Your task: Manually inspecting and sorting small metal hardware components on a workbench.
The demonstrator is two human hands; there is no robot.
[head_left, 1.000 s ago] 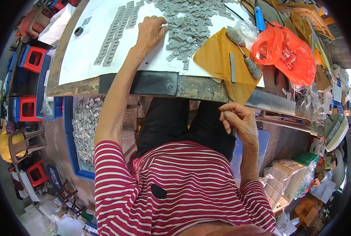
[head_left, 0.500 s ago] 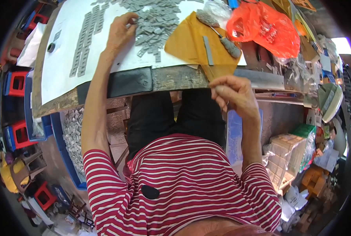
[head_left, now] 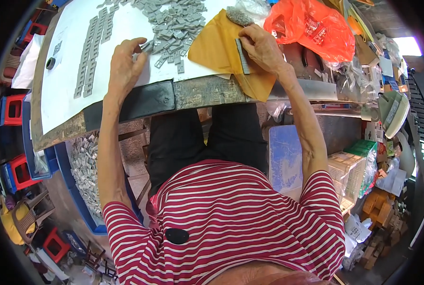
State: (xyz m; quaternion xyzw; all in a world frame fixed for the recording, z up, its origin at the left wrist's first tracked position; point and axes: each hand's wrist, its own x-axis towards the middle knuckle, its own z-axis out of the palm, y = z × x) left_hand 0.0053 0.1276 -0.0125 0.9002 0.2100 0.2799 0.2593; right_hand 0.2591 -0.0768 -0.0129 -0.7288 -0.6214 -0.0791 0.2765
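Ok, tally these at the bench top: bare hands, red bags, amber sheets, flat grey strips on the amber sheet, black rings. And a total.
Left hand and right hand: 2
Red bag: 1
Amber sheet: 1
Flat grey strip: 1
Black ring: 1
Total: 6

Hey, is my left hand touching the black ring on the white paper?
Apart. The head view shows white paper and the rows of grey pieces between the black ring and your left hand.

Glare whitens the upper-right opening [head_left: 408,46]; edges curve into black.
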